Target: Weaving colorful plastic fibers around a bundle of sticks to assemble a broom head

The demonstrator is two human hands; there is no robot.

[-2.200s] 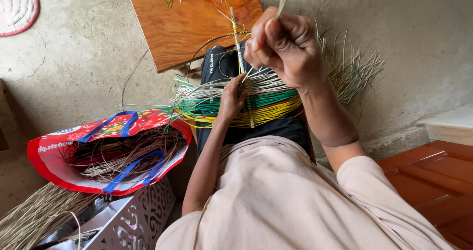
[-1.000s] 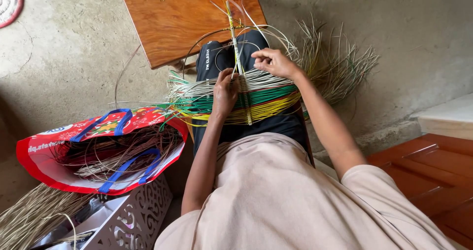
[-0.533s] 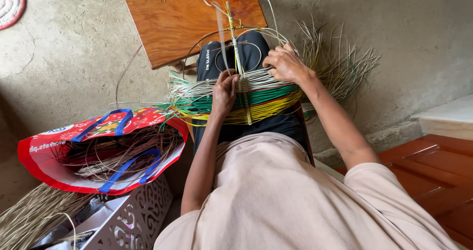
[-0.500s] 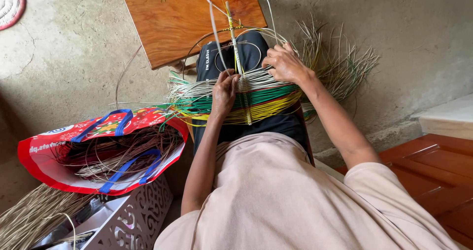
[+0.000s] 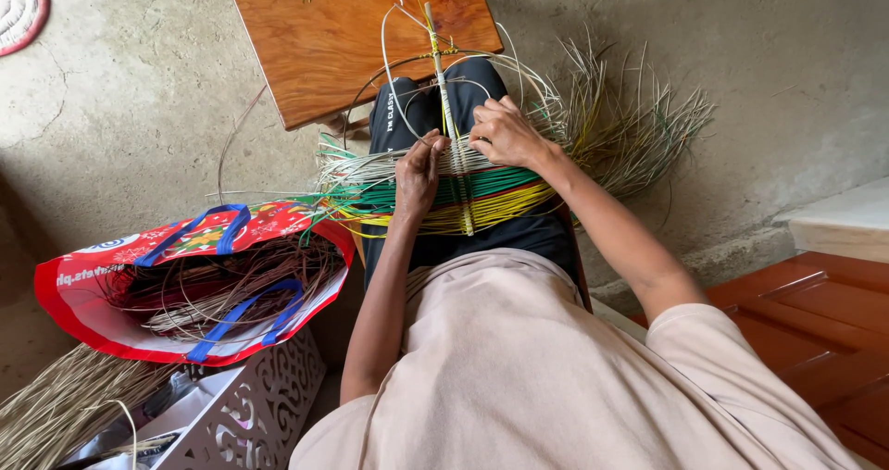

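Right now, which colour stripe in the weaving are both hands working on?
The pale natural-straw band at the top. The left hand and right hand rest there; the green band and yellow band lie nearer the person.

Seated person, woven mat (image 5: pixel 482 192) of natural, green and yellow strands across the lap. Left hand (image 5: pixel 419 169) presses flat on the weave; right hand (image 5: pixel 505 135) pinches strands just beside an upright stake (image 5: pixel 444 90). Loose ends fan out to the right. Red bag with blue handles (image 5: pixel 185 285) holds coiled reeds, left. Wooden board (image 5: pixel 343 35) lies on the concrete floor (image 5: pixel 111 109) ahead.
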